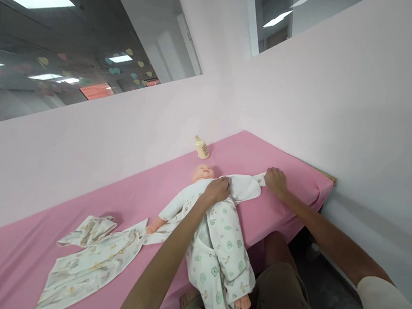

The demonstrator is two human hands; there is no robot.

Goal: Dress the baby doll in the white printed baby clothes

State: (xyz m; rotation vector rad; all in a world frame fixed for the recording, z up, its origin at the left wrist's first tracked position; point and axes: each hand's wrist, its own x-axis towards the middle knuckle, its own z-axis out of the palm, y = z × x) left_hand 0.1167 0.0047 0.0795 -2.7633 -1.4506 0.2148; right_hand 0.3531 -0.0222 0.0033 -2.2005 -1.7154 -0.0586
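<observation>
Pink sheet [129, 205] below pale walls [365, 93]; right fingers [271, 175] clutch a sleeve [260, 179]; left fingers [224, 183] touch the doll [223, 222], grip unclear.

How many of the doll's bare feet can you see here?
1: a bare foot poking out of the patterned pants, at their lower right end. Another may be hidden inside the other pant leg.

Here's the cream-coloured bottle [202, 149], just beyond the doll's head [202, 173], and yes, there's a small patch of dark print [205, 150] across its side, but it's too tiny and blurred to make out! No word, number or brand is readable here.
</observation>
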